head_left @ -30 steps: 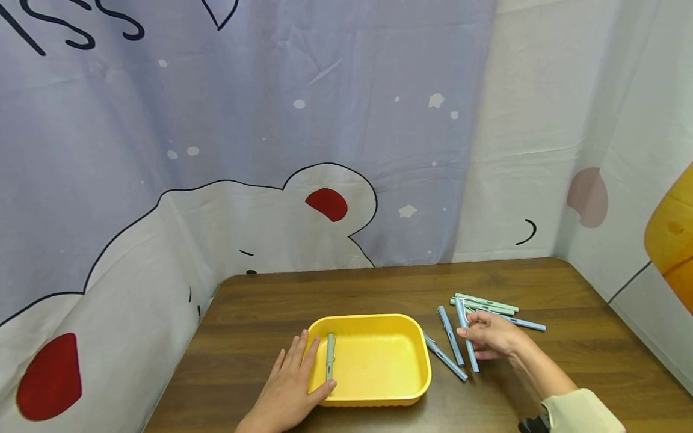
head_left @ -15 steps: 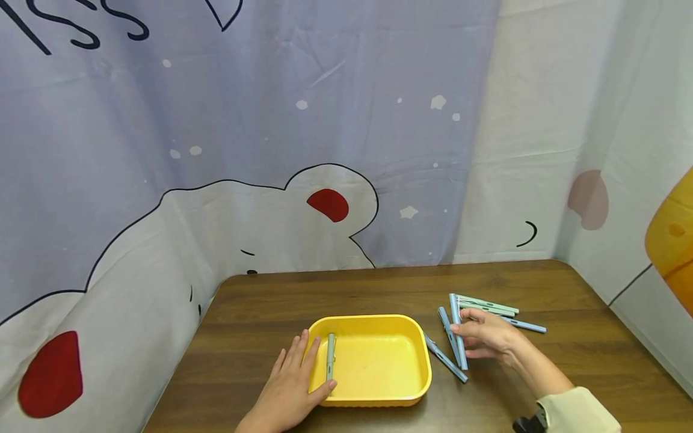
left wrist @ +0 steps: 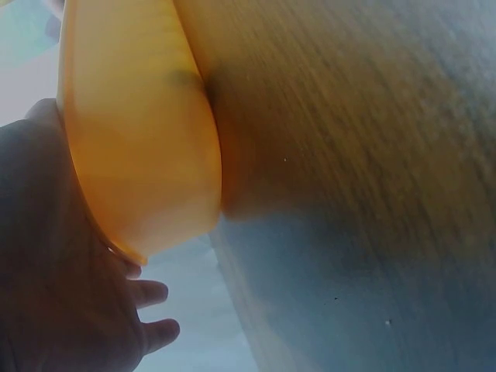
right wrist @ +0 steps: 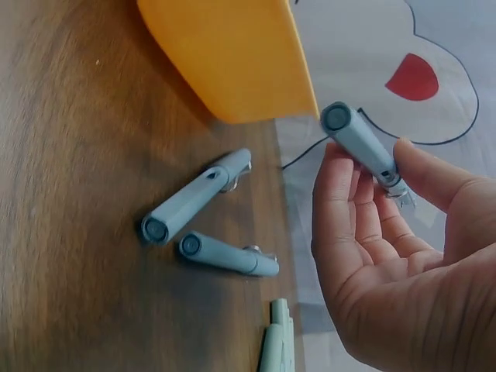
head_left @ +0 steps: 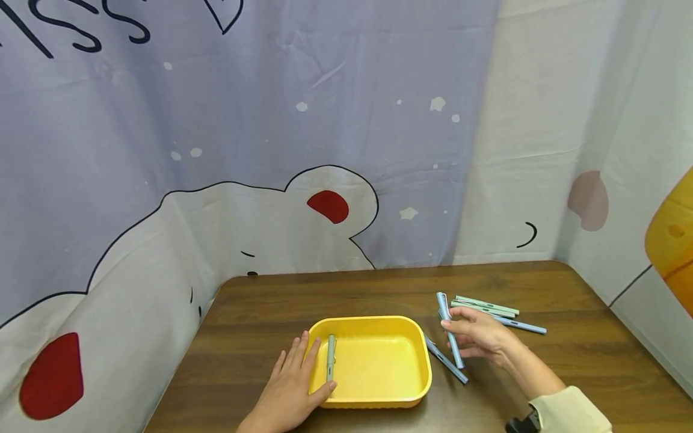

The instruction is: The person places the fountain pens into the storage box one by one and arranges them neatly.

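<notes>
Pen [right wrist: 363,145] pinched (blue); tray [head_left: 381,364] seemingly touched.

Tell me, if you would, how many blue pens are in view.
4: the held pen in the right hand, a second pen beside the yellow tray, a third pen nearby, and a fourth pen by the green pens. The hand may hide more.

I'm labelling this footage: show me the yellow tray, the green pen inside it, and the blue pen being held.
Yellow tray [head_left: 385,368]: head view, bare floor.
Green pen [head_left: 331,356]: head view, its body.
Held blue pen [right wrist: 363,142]: right wrist view, its barrel.
</notes>
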`<state>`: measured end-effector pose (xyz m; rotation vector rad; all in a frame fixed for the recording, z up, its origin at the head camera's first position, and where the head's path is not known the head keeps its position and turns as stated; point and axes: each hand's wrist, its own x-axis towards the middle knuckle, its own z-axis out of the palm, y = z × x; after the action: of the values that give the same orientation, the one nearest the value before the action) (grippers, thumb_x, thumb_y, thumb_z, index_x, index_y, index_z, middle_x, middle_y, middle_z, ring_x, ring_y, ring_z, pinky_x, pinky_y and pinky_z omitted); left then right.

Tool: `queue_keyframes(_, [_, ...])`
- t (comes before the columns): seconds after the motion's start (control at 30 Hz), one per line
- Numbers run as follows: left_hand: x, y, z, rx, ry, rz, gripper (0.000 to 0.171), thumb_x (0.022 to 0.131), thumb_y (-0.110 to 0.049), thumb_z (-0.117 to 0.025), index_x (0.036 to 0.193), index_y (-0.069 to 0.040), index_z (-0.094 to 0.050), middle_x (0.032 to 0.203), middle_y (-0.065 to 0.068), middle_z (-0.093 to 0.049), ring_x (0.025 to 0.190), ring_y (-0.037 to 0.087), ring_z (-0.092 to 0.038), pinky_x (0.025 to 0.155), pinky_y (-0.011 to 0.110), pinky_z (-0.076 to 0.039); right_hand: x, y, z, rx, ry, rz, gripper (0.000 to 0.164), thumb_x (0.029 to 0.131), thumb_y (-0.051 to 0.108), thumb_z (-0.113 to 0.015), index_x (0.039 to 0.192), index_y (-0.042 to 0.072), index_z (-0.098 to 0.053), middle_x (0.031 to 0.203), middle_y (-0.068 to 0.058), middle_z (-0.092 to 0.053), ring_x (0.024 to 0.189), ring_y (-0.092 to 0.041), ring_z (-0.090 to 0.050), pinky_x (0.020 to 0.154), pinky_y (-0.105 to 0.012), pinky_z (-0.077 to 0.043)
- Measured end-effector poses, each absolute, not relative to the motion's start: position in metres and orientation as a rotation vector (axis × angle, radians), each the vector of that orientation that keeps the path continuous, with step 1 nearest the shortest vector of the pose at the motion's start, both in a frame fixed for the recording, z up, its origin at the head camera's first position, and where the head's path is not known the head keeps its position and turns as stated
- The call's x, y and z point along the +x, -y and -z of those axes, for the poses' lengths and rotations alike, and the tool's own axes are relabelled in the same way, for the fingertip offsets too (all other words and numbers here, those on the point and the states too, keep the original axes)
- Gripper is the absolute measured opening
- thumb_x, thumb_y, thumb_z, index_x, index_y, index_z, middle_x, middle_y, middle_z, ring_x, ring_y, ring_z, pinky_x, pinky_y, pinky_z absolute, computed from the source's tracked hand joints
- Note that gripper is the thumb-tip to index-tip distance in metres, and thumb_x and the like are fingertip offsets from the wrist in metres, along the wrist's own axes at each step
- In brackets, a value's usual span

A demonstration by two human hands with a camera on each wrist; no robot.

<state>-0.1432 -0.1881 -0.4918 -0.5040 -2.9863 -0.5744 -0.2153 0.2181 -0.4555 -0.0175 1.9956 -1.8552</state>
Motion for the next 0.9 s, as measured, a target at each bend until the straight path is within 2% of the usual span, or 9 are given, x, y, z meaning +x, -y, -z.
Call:
queue_keyframes(0.3, [-0.144, 0.187, 0.493, -0.485, 2.997, 0.581, 0.086, 0.096, -0.061, -0.057, 0.16, -0.009, -0.031, 0.168, 0.017, -0.015, 0.153, 0.039, -0.021, 0.118, 0.066, -0.02, -0.216, -0.212, 0.453, -0.023, -1.969, 1.865, 0.052, 0.097, 0.023, -0.069, 0.136, 0.0, -0.043, 0.098, -0.003, -0.069, 0.089, -0.023, -0.072, 0.069, -0.034, -0.059])
queue_keyframes(0.53, [-0.144, 0.187, 0.493, -0.483, 2.997, 0.594, 0.086, 0.096, -0.061, -0.057, 0.16, -0.01, -0.03, 0.168, 0.016, -0.015, 0.153, 0.039, -0.021, 0.118, 0.066, -0.02, -0.215, -0.207, 0.45, -0.056, -1.946, 1.867, 0.057, 0.095, 0.019, -0.069, 0.139, -0.002, -0.04, 0.108, -0.01, -0.068, 0.094, -0.027, -0.072, 0.076, -0.04, -0.06])
queue_keyframes(0.9, [-0.143, 0.188, 0.491, -0.496, 2.993, 0.599, 0.085, 0.097, -0.06, -0.057, 0.16, -0.009, -0.03, 0.168, 0.017, -0.016, 0.152, 0.041, -0.022, 0.117, 0.067, -0.021, -0.214, -0.193, 0.444, -0.082, -1.947, 1.858, 0.058, 0.094, 0.02, -0.071, 0.139, -0.001, -0.042, 0.115, -0.01, -0.064, 0.098, -0.027, -0.067, 0.081, -0.044, -0.058])
